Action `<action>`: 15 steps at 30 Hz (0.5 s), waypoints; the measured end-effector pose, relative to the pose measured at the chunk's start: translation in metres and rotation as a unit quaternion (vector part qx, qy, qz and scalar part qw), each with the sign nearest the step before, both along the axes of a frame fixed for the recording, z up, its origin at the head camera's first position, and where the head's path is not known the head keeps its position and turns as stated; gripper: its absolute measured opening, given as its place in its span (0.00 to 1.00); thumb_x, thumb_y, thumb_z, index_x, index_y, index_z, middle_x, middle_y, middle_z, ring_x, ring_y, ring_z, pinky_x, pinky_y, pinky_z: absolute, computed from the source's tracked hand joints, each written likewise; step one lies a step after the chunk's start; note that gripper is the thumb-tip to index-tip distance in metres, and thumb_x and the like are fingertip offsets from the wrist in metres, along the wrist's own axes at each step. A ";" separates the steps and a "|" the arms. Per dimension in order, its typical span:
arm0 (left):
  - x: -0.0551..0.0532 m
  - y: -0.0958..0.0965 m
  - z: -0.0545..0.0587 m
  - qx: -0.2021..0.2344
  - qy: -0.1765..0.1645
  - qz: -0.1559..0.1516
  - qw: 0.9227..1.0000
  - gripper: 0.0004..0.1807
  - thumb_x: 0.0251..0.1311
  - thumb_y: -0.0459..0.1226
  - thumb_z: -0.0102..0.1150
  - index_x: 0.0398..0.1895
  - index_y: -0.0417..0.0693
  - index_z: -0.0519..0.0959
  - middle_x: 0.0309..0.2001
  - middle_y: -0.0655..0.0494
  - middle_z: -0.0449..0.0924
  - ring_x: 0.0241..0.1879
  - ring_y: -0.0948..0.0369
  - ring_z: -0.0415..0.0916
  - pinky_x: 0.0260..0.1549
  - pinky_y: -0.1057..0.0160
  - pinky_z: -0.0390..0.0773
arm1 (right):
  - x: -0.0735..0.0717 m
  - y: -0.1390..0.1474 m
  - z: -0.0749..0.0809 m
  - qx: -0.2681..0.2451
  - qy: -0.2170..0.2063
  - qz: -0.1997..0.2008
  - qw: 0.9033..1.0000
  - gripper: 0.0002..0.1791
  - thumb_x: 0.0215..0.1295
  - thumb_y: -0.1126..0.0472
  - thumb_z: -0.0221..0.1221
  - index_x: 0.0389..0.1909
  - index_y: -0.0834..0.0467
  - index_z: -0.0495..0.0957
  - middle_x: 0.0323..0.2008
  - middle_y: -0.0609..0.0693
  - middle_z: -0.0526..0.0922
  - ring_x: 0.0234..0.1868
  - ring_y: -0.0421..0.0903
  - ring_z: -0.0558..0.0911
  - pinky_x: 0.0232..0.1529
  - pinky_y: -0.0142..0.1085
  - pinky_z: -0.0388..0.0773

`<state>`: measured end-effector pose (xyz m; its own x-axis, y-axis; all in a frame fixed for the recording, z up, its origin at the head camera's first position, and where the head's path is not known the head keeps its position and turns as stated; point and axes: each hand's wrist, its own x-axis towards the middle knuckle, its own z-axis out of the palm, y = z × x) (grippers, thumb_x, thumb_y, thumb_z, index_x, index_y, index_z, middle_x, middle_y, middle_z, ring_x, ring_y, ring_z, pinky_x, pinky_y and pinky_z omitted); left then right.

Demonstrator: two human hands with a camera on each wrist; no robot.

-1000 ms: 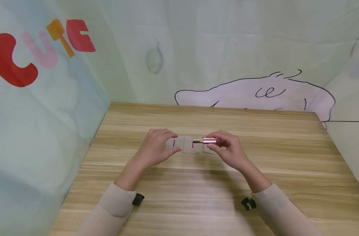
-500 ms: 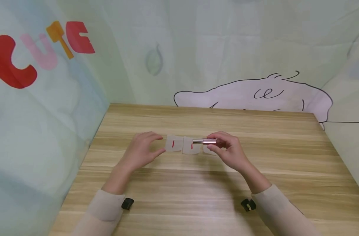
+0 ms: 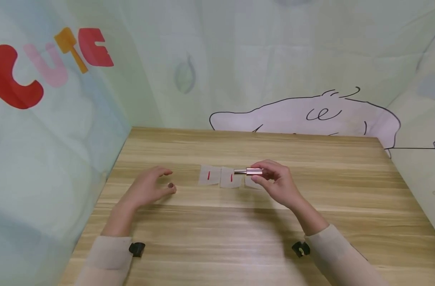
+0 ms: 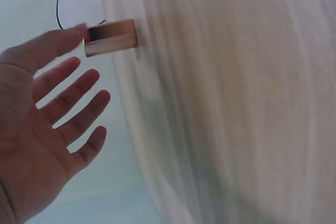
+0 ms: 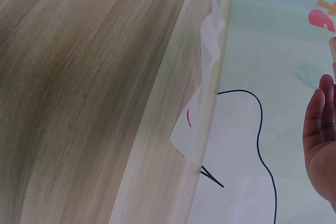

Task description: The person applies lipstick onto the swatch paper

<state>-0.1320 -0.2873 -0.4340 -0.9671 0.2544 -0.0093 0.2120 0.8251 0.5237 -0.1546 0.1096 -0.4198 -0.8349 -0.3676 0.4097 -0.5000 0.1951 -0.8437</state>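
My right hand (image 3: 276, 180) pinches a shiny rose-gold lipstick (image 3: 254, 171) between thumb and fingers, its narrower silvery end pointing left over the middle paper square (image 3: 226, 183). That square bears a short red stroke, as does the left square (image 3: 214, 179). A third square (image 3: 252, 183) is partly hidden under the right hand. My left hand (image 3: 146, 188) is left of the papers, thumb and fingers apart. Beside its thumb tip a small lipstick cap (image 4: 111, 38) stands upright on the table, its dark opening upward. At the right wrist view's edge, only part of the right hand (image 5: 321, 140) shows.
The wood-grain table (image 3: 217, 238) ends at a cloth backdrop (image 3: 239, 59) behind and at the left side. Black wrist bands (image 3: 137, 249) sit at both cuffs. Seen from the right wrist, the paper edges (image 5: 210, 40) curl up off the table.
My left hand has moved left, away from the papers, uncovering the left square, and the cap now shows at its thumb. The right hand keeps holding the lipstick in nearly the same place.
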 end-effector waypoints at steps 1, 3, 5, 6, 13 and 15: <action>0.000 -0.002 -0.001 -0.001 -0.004 -0.001 1.000 0.32 0.58 0.42 0.73 0.61 0.34 0.77 0.60 0.37 0.77 0.61 0.38 0.72 0.61 0.38 0.70 | 0.000 0.000 0.000 -0.001 0.003 -0.001 1.000 0.14 0.60 0.75 0.68 0.46 0.63 0.85 0.39 0.55 0.86 0.30 0.42 0.81 0.29 0.30 0.80; -0.002 -0.006 -0.005 0.002 -0.017 -0.003 1.000 0.31 0.56 0.40 0.73 0.60 0.33 0.77 0.58 0.36 0.79 0.59 0.38 0.74 0.60 0.39 0.71 | 0.000 0.001 0.000 -0.003 0.005 -0.002 1.000 0.14 0.59 0.75 0.68 0.46 0.63 0.85 0.39 0.55 0.86 0.30 0.42 0.81 0.30 0.30 0.80; -0.003 -0.008 -0.008 0.005 -0.029 -0.006 1.000 0.30 0.55 0.37 0.73 0.59 0.32 0.78 0.56 0.36 0.80 0.58 0.38 0.75 0.59 0.39 0.72 | 0.000 0.002 0.000 -0.006 0.005 -0.003 1.000 0.14 0.58 0.76 0.68 0.45 0.63 0.85 0.38 0.54 0.86 0.30 0.41 0.82 0.30 0.30 0.80; -0.004 -0.009 -0.009 0.008 -0.036 -0.007 0.999 0.29 0.55 0.36 0.73 0.59 0.32 0.78 0.55 0.36 0.80 0.58 0.39 0.75 0.59 0.39 0.73 | 0.000 0.002 0.000 -0.007 0.006 -0.004 1.000 0.14 0.58 0.76 0.68 0.45 0.63 0.85 0.38 0.54 0.86 0.30 0.41 0.82 0.30 0.30 0.81; -0.009 -0.009 -0.019 0.034 -0.022 -0.027 0.999 0.14 0.58 0.39 0.74 0.45 0.44 0.87 0.46 0.49 0.86 0.54 0.45 0.79 0.58 0.42 0.74 | 0.000 0.003 -0.001 -0.012 0.007 0.000 1.000 0.14 0.58 0.76 0.68 0.46 0.64 0.85 0.38 0.56 0.85 0.30 0.42 0.83 0.28 0.29 0.79; -0.008 -0.009 -0.023 0.036 -0.017 -0.024 0.999 0.09 0.58 0.40 0.74 0.41 0.49 0.88 0.42 0.54 0.87 0.51 0.48 0.80 0.57 0.43 0.75 | 0.001 0.002 -0.002 -0.005 -0.004 -0.004 1.000 0.15 0.58 0.76 0.68 0.46 0.63 0.85 0.39 0.55 0.85 0.29 0.42 0.82 0.28 0.29 0.79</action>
